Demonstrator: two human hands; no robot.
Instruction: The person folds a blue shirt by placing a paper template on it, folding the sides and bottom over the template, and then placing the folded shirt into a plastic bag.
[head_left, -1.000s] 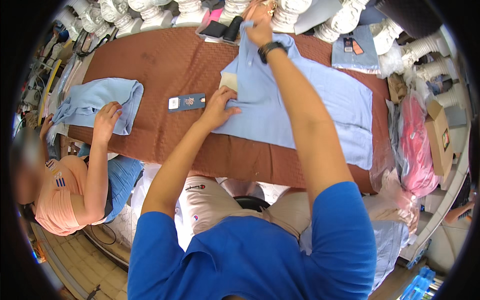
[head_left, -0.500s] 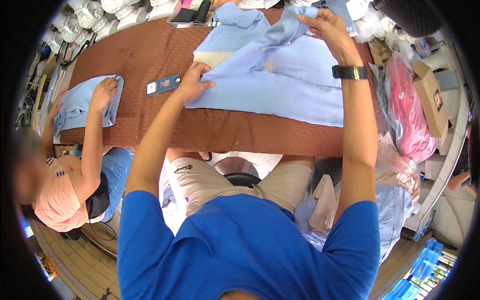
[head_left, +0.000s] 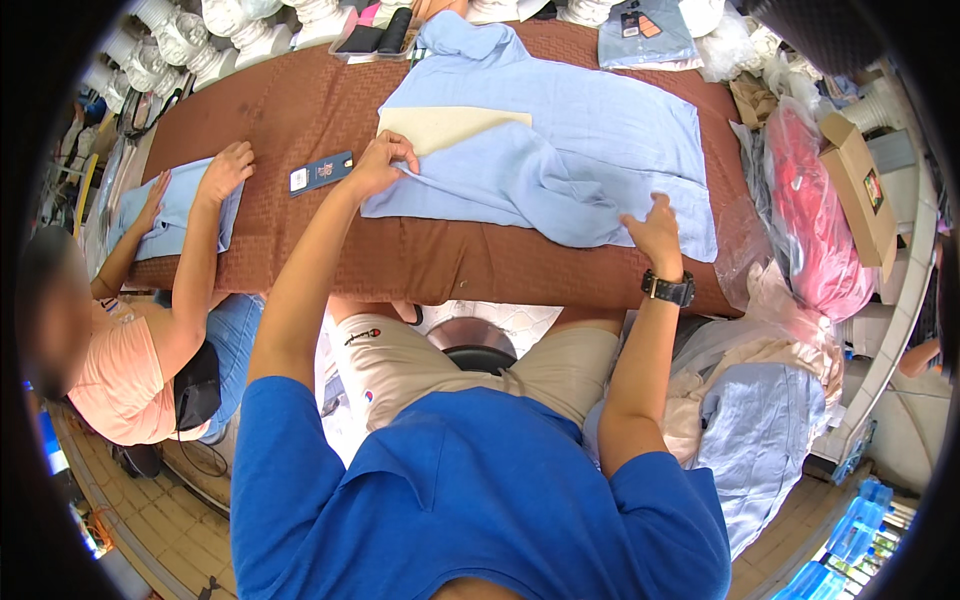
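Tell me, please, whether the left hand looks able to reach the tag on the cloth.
Probably yes: the tag lies uncovered just beside the left hand, though that hand seems to be pinching the garment and would likely have to let go first.

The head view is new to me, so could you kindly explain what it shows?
No robot here: these are a person's bare hands, seen by a fisheye camera worn on the head, looking down, which bends straight edges. On the table's brown cloth lie a light-blue garment, with a flat cream piece on it, and a dark tag. The left hand pinches the garment's edge; the right hand is open beside its folded part. At left, a co-worker handles more blue cloth.
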